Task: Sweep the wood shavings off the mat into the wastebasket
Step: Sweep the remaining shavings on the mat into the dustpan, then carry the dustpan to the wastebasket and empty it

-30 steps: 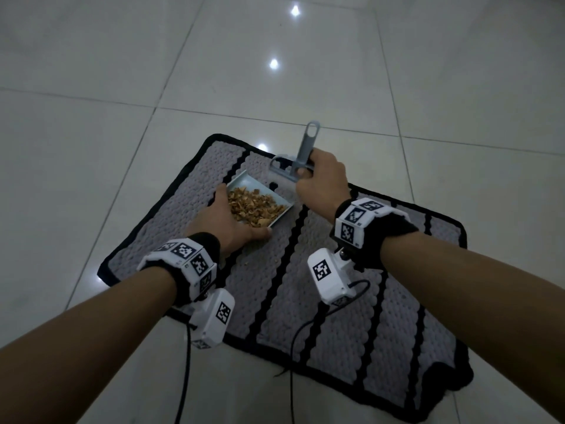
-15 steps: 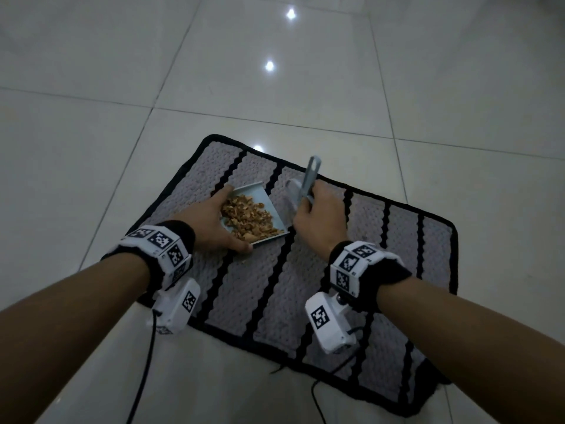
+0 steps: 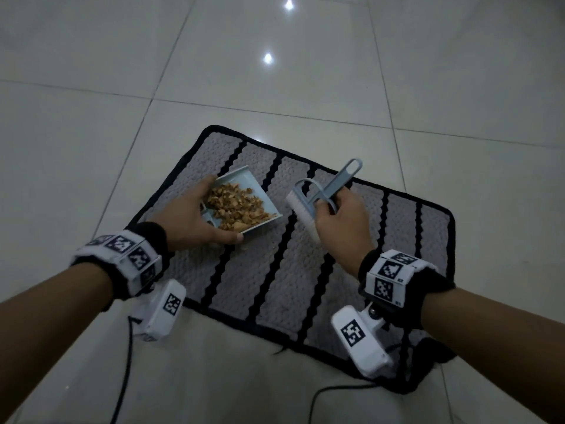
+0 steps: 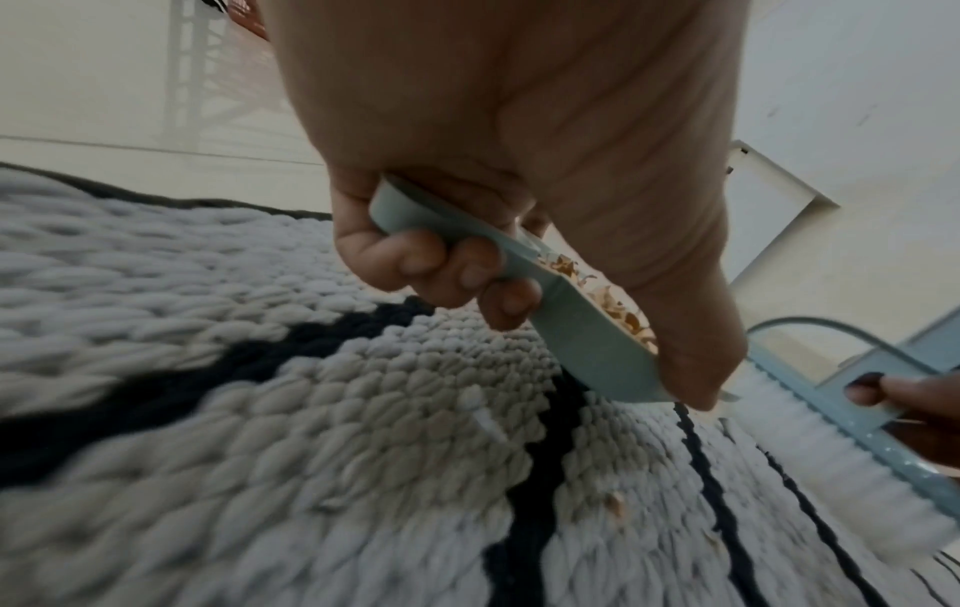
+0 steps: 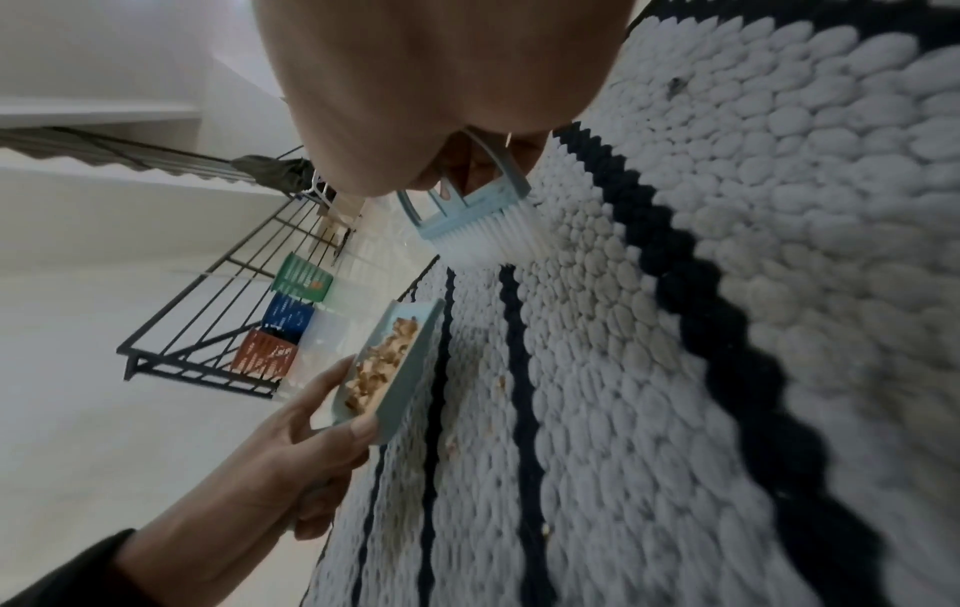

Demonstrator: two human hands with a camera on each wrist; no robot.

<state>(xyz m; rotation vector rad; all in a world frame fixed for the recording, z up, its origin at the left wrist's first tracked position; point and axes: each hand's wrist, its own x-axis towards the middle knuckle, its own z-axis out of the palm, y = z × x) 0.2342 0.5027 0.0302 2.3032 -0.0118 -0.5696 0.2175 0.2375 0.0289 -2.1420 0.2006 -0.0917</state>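
Left hand (image 3: 191, 217): fingers curled round the handle of a pale blue dustpan (image 3: 262, 199), thumb laid along its near edge. The pan is held just above the mat (image 3: 275, 270), tilted slightly. Contents: a heap of brown wood shavings (image 3: 235, 206) covering most of the pan floor.

Right hand (image 3: 342, 223): fingers closed round the handle of a matching blue brush (image 3: 324, 194), white bristles pointing down toward the mat, handle end angled up and away. Brush and pan are near each other, not touching.

The mat, grey knit with black stripes and border, lies on a pale tiled floor (image 3: 91, 148). A few stray shavings (image 5: 501, 382) remain on it near the pan. The wastebasket appears in no view.
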